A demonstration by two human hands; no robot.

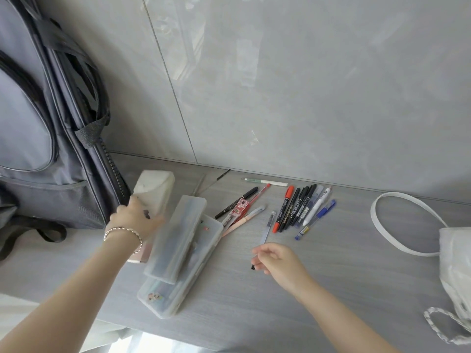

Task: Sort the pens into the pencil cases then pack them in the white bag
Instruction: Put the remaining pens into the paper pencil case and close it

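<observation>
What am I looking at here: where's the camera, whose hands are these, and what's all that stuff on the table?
There is no machine here. A person is working with bare hands, and the single picture comes from a camera worn on their head, looking forward and down.

The left hand reaches to the pencil cases, but it is blurred, so its grip is unclear. A white pencil case lies beside two clear pencil cases, which are stacked one on the other.

The right hand pinches a pale pen. More loose pens lie on the grey table near the wall.

A grey backpack stands at the left, and the white bag sits at the right edge.
</observation>
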